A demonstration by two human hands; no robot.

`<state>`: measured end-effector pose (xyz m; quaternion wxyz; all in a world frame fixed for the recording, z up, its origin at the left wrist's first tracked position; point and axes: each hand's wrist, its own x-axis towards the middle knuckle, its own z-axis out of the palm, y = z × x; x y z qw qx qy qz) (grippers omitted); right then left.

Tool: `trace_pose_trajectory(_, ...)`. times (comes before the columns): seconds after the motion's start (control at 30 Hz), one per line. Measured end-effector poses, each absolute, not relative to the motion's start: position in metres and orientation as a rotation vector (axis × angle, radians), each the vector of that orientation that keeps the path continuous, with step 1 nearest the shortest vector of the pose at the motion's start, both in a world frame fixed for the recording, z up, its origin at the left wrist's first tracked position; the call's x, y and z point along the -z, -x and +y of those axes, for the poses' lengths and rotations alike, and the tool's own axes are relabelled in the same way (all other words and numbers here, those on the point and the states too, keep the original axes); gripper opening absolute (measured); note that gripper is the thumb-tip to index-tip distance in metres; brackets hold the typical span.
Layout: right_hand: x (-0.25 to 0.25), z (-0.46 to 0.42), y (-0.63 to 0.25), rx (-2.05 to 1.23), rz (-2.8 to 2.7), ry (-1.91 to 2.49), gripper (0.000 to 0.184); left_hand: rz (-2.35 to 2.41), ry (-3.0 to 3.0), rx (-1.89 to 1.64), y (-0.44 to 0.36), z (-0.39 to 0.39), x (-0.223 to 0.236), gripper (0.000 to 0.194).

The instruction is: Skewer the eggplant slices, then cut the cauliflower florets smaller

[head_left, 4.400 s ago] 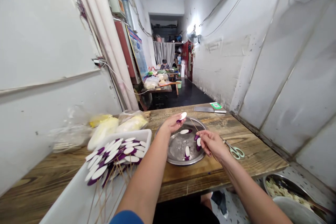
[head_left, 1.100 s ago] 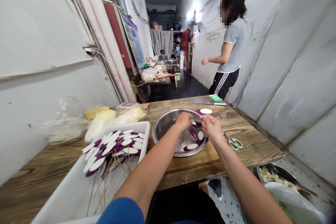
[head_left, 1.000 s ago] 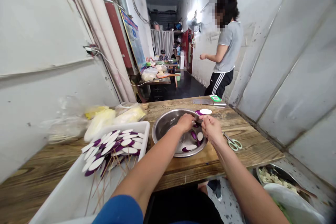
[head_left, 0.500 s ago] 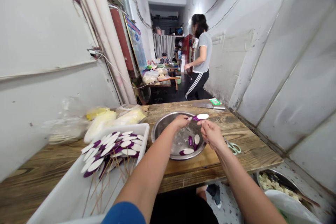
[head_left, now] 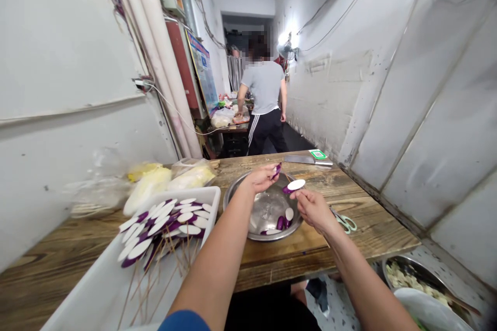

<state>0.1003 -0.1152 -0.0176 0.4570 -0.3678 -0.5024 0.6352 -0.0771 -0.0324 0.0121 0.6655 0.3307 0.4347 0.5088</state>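
My left hand [head_left: 261, 178] pinches a purple-skinned eggplant slice [head_left: 277, 170] above the far side of a metal bowl [head_left: 258, 216]. Closed on a thin wooden skewer, my right hand [head_left: 315, 211] is at the bowl's right edge; a white-faced eggplant slice [head_left: 296, 185] is on the skewer's tip. Several more eggplant pieces [head_left: 288, 215] lie at the near right inside the bowl. To the left, a white tray [head_left: 214, 206] holds a heap of skewered eggplant slices [head_left: 158, 225], their sticks pointing toward me.
A cleaver [head_left: 298, 159] and a green code card [head_left: 318, 154] lie at the table's far edge. Scissors [head_left: 347, 223] rest right of the bowl, plastic bags [head_left: 190, 178] behind the tray. Beyond stands a person [head_left: 264, 88], back turned. A basin [head_left: 411, 275] sits low at right.
My left hand has lifted an eggplant slice out of the bowl. A slice on the right hand's skewer has come nearer. The person has walked from the right toward the back table.
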Motion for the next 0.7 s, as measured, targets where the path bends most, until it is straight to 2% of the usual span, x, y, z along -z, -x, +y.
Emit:
trace_pose_trajectory(0.07,0.018,-0.116,-0.101,-1.565,-1.254,0.912,0.031,1.026,-0.743,-1.236,0.077,-0.032,-0.012,0.030)
trace_pose_trajectory(0.3,0.026,-0.119,-0.104,-1.575,-1.284,0.924,0.033,1.054,-0.596,-1.356,0.074,-0.032,-0.018,0.013)
trace_pose_trajectory(0.7,0.031,-0.118,-0.103,-1.505,-1.373,0.913,0.034,1.078,-0.390,-1.244,0.083,-0.027,-0.019,0.005)
